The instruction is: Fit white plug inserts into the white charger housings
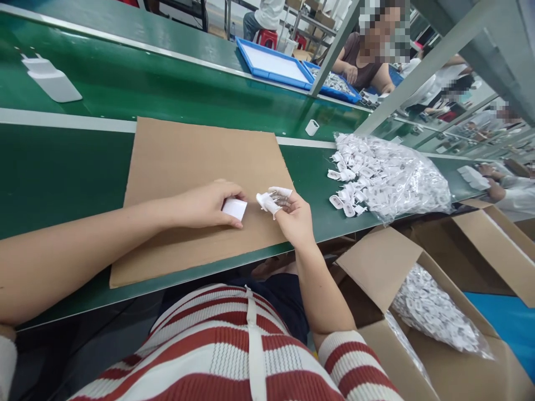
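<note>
My left hand point(209, 203) rests on a brown cardboard sheet point(184, 167) and is closed on a small white charger body point(234, 209). Just right of it, my right hand point(290, 214) is at the sheet's right edge, fingers curled, with white finger cots on the thumb and forefinger. These pinch a small plug part point(276, 196) with thin metal pins. The two hands are a few centimetres apart.
A clear bag point(388, 178) of several small white plug parts lies to the right on the green belt point(62, 167). An open carton point(418, 312) holds more bagged parts. A white charger point(50, 81) and a small white part point(311, 127) lie farther back. Blue trays point(271, 64) and other workers are beyond.
</note>
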The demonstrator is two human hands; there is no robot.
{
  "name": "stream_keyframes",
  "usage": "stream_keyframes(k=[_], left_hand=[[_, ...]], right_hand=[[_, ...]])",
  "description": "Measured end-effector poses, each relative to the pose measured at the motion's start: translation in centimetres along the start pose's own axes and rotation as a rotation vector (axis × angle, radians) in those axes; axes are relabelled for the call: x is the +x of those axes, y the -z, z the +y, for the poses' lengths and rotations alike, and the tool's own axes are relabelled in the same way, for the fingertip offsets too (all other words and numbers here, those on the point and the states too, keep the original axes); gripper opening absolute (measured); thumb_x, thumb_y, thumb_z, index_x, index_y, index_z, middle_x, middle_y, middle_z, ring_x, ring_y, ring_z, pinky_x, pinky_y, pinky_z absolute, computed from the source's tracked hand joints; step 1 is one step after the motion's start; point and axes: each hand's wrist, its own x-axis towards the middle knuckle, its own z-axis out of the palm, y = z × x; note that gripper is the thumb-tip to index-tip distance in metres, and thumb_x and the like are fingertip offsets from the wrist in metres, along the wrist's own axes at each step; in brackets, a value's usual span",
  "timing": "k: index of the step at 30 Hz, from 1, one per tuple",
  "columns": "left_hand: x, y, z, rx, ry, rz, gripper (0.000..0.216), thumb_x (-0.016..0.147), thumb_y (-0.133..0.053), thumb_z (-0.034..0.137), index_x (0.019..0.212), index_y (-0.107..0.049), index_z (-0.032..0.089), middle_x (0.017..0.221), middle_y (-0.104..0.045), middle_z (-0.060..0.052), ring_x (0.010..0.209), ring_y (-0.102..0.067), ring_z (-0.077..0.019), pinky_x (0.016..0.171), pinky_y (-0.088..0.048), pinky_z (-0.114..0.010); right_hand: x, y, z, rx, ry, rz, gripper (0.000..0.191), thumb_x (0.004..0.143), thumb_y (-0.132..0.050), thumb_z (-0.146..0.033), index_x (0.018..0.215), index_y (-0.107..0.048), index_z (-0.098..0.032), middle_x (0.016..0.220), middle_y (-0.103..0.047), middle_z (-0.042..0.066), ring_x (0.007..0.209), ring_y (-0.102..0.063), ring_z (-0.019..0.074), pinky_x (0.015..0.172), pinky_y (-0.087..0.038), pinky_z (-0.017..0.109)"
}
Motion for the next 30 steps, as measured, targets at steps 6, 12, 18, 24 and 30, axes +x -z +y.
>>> stream_keyframes(k=[6,12,18,24,30], left_hand=[[0.0,-1.6,-0.7,-0.287,0.03,0.178,0.055,0.076,-0.082,0.053,0.116,-0.061,0.021,0.107,-0.067,-0.006,0.088,-0.063,-0.0235,0.075,-0.051,-0.034],[0.3,-2.9,-0.4,-0.502,-0.056,0.265,0.05,0.08,-0.082,0.051,0.115,-0.062,0.022,0.113,-0.065,-0.008,0.094,-0.066,-0.0229,0.08,-0.056,-0.036],[0.7,-3.2,-1.3,-0.194,-0.127,0.319,0.042,0.08,-0.084,0.057,0.107,-0.076,0.026,0.102,-0.071,-0.005,0.106,-0.06,-0.0284,0.097,-0.048,-0.043],[0.5,-3.3,-1.1,-0.269,-0.096,0.291,0.045,0.083,-0.08,0.058,0.113,-0.076,0.024,0.097,-0.07,-0.005,0.098,-0.061,-0.0265,0.088,-0.05,-0.038],[0.4,-3.4,-0.9,-0.273,-0.101,0.29,0.044,0.085,-0.077,0.057,0.114,-0.074,0.024,0.093,-0.068,-0.004,0.092,-0.061,-0.025,0.087,-0.049,-0.037]], right_hand=[[-0.3,-0.7,-0.6,0.049,0.0,0.057,0.041,0.072,-0.086,-0.044,0.104,-0.074,-0.021,0.091,-0.077,0.003,0.08,-0.072,0.0184,0.058,-0.053,0.028],[-0.8,-0.9,-0.4,0.017,0.089,0.097,0.037,0.078,-0.083,-0.042,0.11,-0.075,-0.025,0.099,-0.078,0.004,0.087,-0.073,0.0193,0.064,-0.055,0.029],[-1.3,-0.6,-0.8,-0.236,0.366,0.057,0.024,0.091,-0.072,-0.032,0.115,-0.074,-0.028,0.107,-0.077,0.003,0.099,-0.072,0.0203,0.078,-0.057,0.034],[-0.8,-1.0,-1.1,-0.572,0.568,-0.117,0.039,0.09,-0.055,-0.009,0.121,-0.07,-0.027,0.111,-0.075,0.004,0.102,-0.066,0.0215,0.087,-0.055,0.037],[-0.7,-1.4,-2.5,-0.876,0.577,-0.196,0.038,0.08,-0.052,-0.003,0.108,-0.068,-0.023,0.101,-0.07,0.006,0.094,-0.059,0.0254,0.078,-0.047,0.037]])
